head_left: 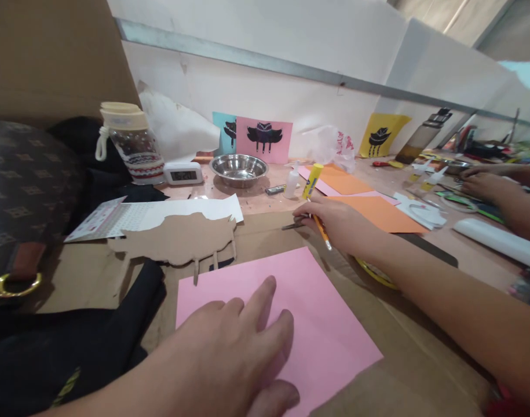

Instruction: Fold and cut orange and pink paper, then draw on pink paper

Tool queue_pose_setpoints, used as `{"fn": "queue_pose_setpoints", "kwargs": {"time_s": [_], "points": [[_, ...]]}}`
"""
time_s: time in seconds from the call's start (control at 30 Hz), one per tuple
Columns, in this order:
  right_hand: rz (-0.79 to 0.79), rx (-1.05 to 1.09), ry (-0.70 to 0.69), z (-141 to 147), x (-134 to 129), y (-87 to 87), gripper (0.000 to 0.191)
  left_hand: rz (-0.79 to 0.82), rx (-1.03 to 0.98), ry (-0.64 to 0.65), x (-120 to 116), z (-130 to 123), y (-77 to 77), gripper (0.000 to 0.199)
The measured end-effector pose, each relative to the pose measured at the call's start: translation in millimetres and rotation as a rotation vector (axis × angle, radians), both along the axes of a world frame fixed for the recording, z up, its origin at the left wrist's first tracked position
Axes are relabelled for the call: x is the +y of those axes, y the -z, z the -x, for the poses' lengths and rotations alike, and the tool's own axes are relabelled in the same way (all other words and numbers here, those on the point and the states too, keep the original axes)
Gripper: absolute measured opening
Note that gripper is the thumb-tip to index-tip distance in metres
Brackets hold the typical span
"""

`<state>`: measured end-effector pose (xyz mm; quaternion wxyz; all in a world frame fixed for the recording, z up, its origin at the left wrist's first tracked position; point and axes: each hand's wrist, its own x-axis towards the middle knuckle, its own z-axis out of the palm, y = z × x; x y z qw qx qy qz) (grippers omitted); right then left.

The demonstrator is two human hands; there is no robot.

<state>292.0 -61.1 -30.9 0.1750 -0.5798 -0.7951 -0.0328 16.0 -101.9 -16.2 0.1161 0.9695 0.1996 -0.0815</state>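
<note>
A sheet of pink paper (321,324) lies on the brown cardboard in front of me. My left hand (234,341) rests on it with fingers spread. Beyond the sheet's far edge, my right hand (329,219) is closed around an orange pencil (322,233), whose pale end points back toward me. At the same fingertips is a dark, pointed metal tool (292,225), partly hidden, its kind unclear. A brown cardboard cutout (178,238) with a wavy outline and thin strips hanging down lies left of the pink paper, one strip reaching its edge.
A steel bowl (238,169), glue stick (312,180), small white bottle (292,183) and digital clock (183,174) stand at the back. Orange paper (377,212) and a yellow tape roll (375,273) lie right. Another person's hands (486,179) work far right. Black cloth (73,347) lies left.
</note>
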Motion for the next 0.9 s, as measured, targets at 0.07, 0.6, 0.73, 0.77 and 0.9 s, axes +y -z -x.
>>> {"fn": "queue_pose_setpoints", "kwargs": {"time_s": [0.07, 0.6, 0.73, 0.77, 0.9], "points": [[-0.017, 0.041, 0.072, 1, 0, -2.7, 0.021, 0.026, 0.101, 0.005, 2, -3, -3.8, 0.038], [0.505, 1.232, -0.192, 36, -37, 22.9, 0.06, -0.19, 0.023, 0.158, 5, 11, 24.5, 0.054], [0.312, 0.918, 0.103, 37, -54, 9.8, 0.047, -0.212, 0.059, 0.12, 2, 6, 22.0, 0.06], [0.311, 0.884, 0.144, 41, -58, 7.9, 0.033, -0.211, 0.067, 0.111, 2, 4, 21.5, 0.062], [0.409, 0.911, 0.098, 57, -58, 8.6, 0.015, -0.164, 0.083, 0.083, 1, -1, 20.9, 0.064]]}}
